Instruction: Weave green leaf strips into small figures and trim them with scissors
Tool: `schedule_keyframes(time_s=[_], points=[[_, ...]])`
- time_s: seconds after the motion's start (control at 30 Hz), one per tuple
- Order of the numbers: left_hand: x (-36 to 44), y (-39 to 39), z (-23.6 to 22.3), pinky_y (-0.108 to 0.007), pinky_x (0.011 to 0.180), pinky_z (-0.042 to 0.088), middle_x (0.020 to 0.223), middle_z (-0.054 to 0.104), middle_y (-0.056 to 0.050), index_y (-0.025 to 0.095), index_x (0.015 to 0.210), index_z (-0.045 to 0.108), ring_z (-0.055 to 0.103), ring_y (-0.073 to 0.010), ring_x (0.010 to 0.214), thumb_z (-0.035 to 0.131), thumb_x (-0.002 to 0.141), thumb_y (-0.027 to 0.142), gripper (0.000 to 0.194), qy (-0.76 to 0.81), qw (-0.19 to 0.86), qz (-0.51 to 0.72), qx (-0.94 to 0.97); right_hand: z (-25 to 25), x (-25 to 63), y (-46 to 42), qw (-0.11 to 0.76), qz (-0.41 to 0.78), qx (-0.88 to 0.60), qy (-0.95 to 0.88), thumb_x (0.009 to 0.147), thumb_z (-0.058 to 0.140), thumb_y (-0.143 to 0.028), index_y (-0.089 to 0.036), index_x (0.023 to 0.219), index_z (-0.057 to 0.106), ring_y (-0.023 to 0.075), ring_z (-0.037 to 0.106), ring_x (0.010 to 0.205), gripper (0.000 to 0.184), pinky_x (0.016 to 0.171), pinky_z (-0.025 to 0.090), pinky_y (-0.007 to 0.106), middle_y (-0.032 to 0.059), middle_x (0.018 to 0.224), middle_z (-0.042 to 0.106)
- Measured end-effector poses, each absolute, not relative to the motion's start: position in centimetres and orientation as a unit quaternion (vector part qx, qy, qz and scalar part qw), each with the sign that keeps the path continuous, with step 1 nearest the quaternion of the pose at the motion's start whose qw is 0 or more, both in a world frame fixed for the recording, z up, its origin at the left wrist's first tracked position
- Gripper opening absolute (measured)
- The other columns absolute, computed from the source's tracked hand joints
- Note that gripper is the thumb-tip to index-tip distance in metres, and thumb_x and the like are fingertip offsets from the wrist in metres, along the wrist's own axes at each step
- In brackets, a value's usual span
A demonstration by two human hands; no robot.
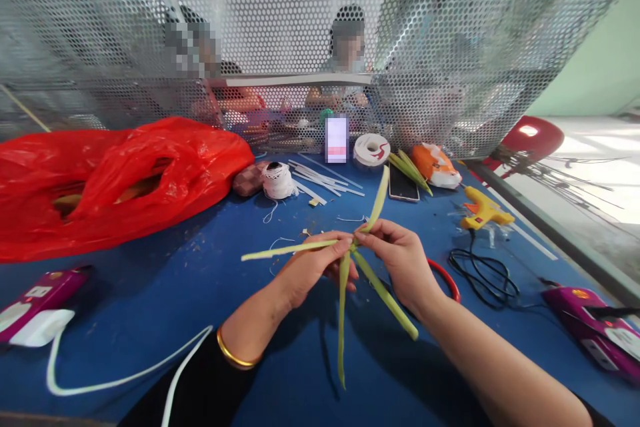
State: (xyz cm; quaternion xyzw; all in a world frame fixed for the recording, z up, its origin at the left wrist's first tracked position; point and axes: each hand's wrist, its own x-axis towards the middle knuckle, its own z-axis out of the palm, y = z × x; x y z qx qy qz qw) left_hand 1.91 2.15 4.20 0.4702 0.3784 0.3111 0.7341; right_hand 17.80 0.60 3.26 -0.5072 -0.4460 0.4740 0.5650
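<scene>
My left hand (310, 268) and my right hand (400, 259) meet over the blue table (165, 280), both pinching crossed green leaf strips (345, 300) where they overlap. One strip sticks out to the left, one rises up and away, two hang down toward me. A gold bangle (235, 353) sits on my left wrist.
A red plastic bag (115, 177) lies at the left. A thread spool (278, 180), white strips (320, 180), tape roll (371, 149), phone (403, 185), spare leaves (411, 170), yellow glue gun (483, 211) with black cord, red ring (447, 277) and purple devices (595, 330) surround me. Two people sit behind the perforated screen (450, 33).
</scene>
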Motion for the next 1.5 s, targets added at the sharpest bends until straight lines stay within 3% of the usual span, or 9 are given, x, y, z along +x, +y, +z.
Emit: schedule_keyframes(time_s=[0.1,0.3,0.47,0.63,0.77,0.9,1.2,1.5], points=[[1.8,2.3,4.2,-0.023,0.055,0.047,0.062,0.064,-0.001,0.017,0.079,0.067,0.060,-0.0131,0.054,0.067,0.079,0.042,0.025,0.392,0.712,0.332,0.478,3.2,17.7,0.5,0.573,0.415,-0.512,-0.487,0.071,0.073,-0.030,-0.020,0.069,0.070,0.0153,0.053,0.069,0.010,0.067,0.043,0.030,0.0000,0.072,0.062],[2.2,2.4,3.4,-0.019,0.038,0.029,0.048,0.048,0.006,0.020,0.067,0.052,0.044,-0.0079,0.039,0.069,0.073,0.036,0.025,0.351,0.733,0.357,0.461,2.6,17.6,0.5,0.570,0.481,-0.455,-0.486,0.077,0.072,-0.029,-0.020,0.076,0.071,0.0161,0.056,0.074,0.009,0.072,0.046,0.031,0.0008,0.075,0.065],[2.5,2.1,2.8,-0.018,0.036,0.032,0.049,0.047,0.008,0.020,0.067,0.045,0.042,-0.0061,0.035,0.070,0.071,0.033,0.029,0.331,0.733,0.385,0.453,2.3,17.6,0.5,0.569,0.456,-0.447,-0.519,0.079,0.071,-0.026,-0.021,0.074,0.071,0.0151,0.055,0.072,0.007,0.070,0.044,0.030,-0.0004,0.071,0.061],[2.0,2.5,3.2,-0.017,0.035,0.033,0.068,0.063,0.002,0.017,0.085,0.058,0.048,-0.0057,0.039,0.069,0.073,0.035,0.024,0.346,0.706,0.343,0.515,3.1,17.8,0.1,0.558,0.431,-0.445,-0.552,0.082,0.068,-0.026,-0.020,0.069,0.066,0.0132,0.053,0.065,0.014,0.065,0.042,0.028,-0.0020,0.066,0.059],[1.8,2.7,3.2,-0.020,0.041,0.041,0.061,0.060,0.003,0.015,0.082,0.063,0.050,-0.0068,0.040,0.073,0.070,0.036,0.026,0.345,0.729,0.335,0.487,3.7,17.7,-0.3,0.553,0.404,-0.463,-0.563,0.083,0.064,-0.024,-0.019,0.069,0.062,0.0131,0.051,0.062,0.016,0.061,0.042,0.028,-0.0021,0.065,0.057],[1.7,2.8,3.3,-0.025,0.054,0.051,0.072,0.067,-0.002,0.014,0.077,0.068,0.059,-0.0107,0.054,0.075,0.068,0.032,0.022,0.343,0.730,0.320,0.497,3.6,17.5,-0.7,0.549,0.378,-0.473,-0.577,0.086,0.059,-0.022,-0.020,0.071,0.061,0.0127,0.050,0.058,0.015,0.056,0.040,0.027,-0.0029,0.062,0.055],[1.6,2.7,3.5,-0.023,0.048,0.047,0.060,0.062,-0.001,0.013,0.074,0.072,0.054,-0.0106,0.049,0.074,0.070,0.032,0.019,0.364,0.712,0.270,0.536,3.6,17.1,-1.0,0.565,0.350,-0.499,-0.556,0.084,0.058,-0.019,-0.020,0.069,0.060,0.0130,0.050,0.058,0.015,0.057,0.039,0.027,-0.0025,0.061,0.054],[1.8,2.7,3.1,-0.025,0.065,0.049,0.075,0.069,-0.006,0.013,0.074,0.075,0.060,-0.0124,0.065,0.074,0.071,0.048,0.035,0.360,0.730,0.323,0.484,4.0,17.6,-0.5,0.569,0.386,-0.481,-0.544,0.085,0.060,-0.027,-0.020,0.071,0.058,0.0125,0.048,0.054,0.016,0.054,0.039,0.028,-0.0034,0.058,0.054]])
